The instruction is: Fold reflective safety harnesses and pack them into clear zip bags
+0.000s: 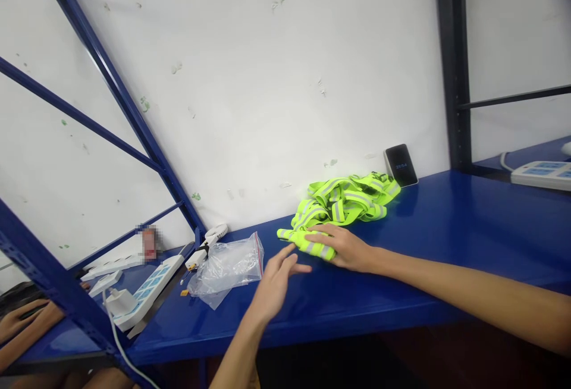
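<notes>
Nearest the camera, the left hand (274, 285) hovers just above the blue shelf (446, 240), fingers spread and loose, pinching nothing; its fingertips point up and to the right. The end of the vest (343, 204) lies just beyond those fingertips, to their right, with a small gap between.

A little farther in, the right hand (343, 247) lies flat on the near end of the vest, palm down, fingers straight and close together, pressing a folded strap (307, 245) against the shelf rather than gripping it. That strap runs left to right and slightly toward the person, its free tip sticking out to the left past the right hand's fingertips, toward the left hand. The right hand is the one in contact; the left is near but apart.

Behind the strap, the rest of the vest sits bunched in a yellow-green heap with grey reflective bands, stretching back and to the right toward the wall.

To the left of the left hand lies a clear bag (227, 267) with a red seal, crumpled and flat on the shelf, well apart from the vest. Beyond it are a small white fan (212, 237) and a power strip (149, 288) with a plug in it.

Farthest back, a phone (400, 165) leans against the white wall just behind the vest's right end. Another person's hand (22, 317) shows at the far left edge.
</notes>
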